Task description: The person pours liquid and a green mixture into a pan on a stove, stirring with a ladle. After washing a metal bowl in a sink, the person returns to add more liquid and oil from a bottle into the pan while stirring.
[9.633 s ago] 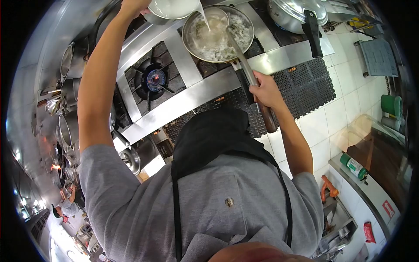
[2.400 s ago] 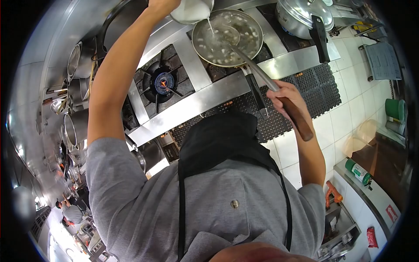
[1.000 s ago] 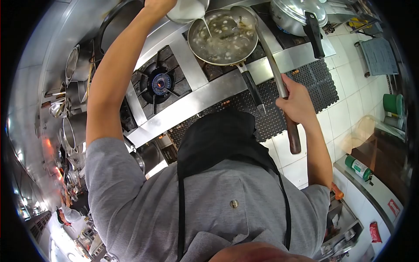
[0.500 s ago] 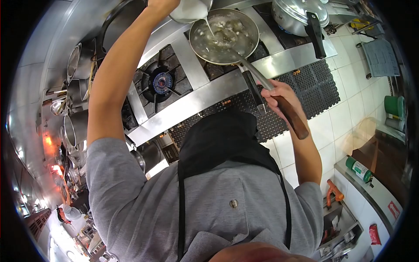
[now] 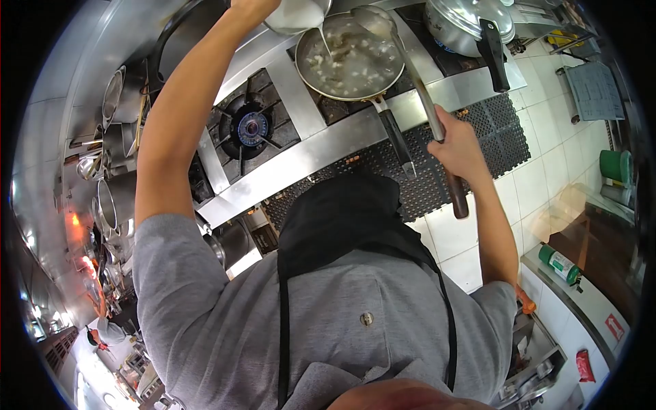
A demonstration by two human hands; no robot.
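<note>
White liquid (image 5: 304, 14) risked overshooting the pan (image 5: 339, 99) if your left hand (image 5: 254, 8), clamped on the bowl (image 5: 285, 31), wavered while your right hand (image 5: 460, 147) gripped the ladle (image 5: 424, 97).

- Light was bright overall.
- White glare streaked the stove front (image 5: 412, 116).
- Wide-lens distortion bent the edges.
- The lower left looked washed out.

Pan (image 5: 349, 98) on stove (image 5: 292, 96), burner (image 5: 252, 128) left, pot (image 5: 448, 30) right
</note>
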